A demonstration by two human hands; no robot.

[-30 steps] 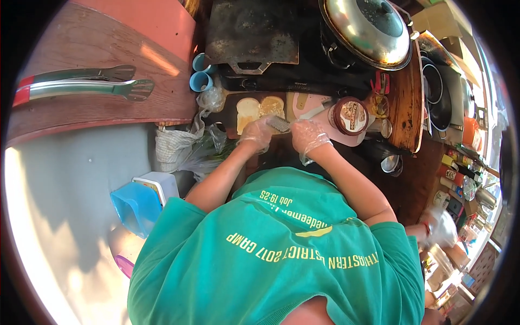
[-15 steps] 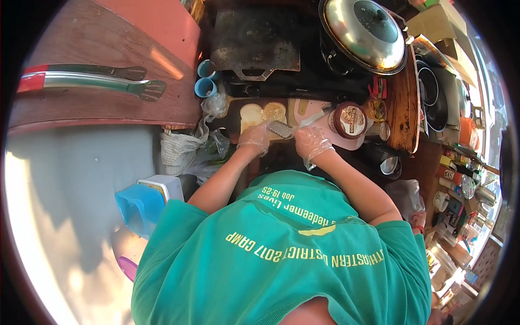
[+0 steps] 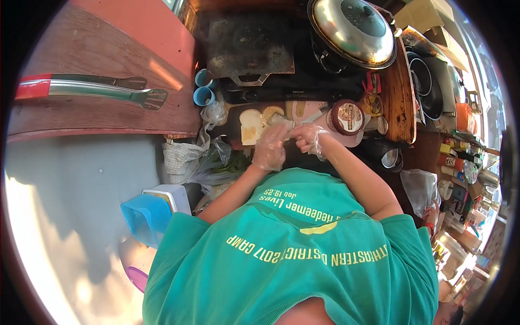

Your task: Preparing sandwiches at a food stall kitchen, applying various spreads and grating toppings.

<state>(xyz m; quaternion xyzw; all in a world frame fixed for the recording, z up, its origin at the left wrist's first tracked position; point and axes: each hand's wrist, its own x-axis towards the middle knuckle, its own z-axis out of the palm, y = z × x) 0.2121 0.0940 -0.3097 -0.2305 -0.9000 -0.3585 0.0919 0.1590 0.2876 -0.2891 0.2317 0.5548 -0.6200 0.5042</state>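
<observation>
Two slices of bread lie side by side on a dark board: the left bread slice (image 3: 249,130) has yellowish patches, and the right bread slice (image 3: 269,114) is partly covered. My right hand (image 3: 310,137), in a clear plastic glove, is closed around the handle end of a small flat metal grater (image 3: 279,118). The grater is tilted over the right slice. My left hand (image 3: 272,145), gloved too, lies against the grater's lower side with fingers stretched out; their tips are partly hidden.
A pink cutting board (image 3: 323,135) carries a brown-lidded tub (image 3: 347,117) and a knife (image 3: 314,115). Behind stand a black stove (image 3: 303,95), a griddle plate (image 3: 249,51) and a lidded pot (image 3: 352,32). Blue cups (image 3: 203,96) and tongs (image 3: 108,89) are left.
My left hand has moved right from the bread's near edge to the grater, uncovering more of the left slice. The grater has tilted up, and my hands are closer together.
</observation>
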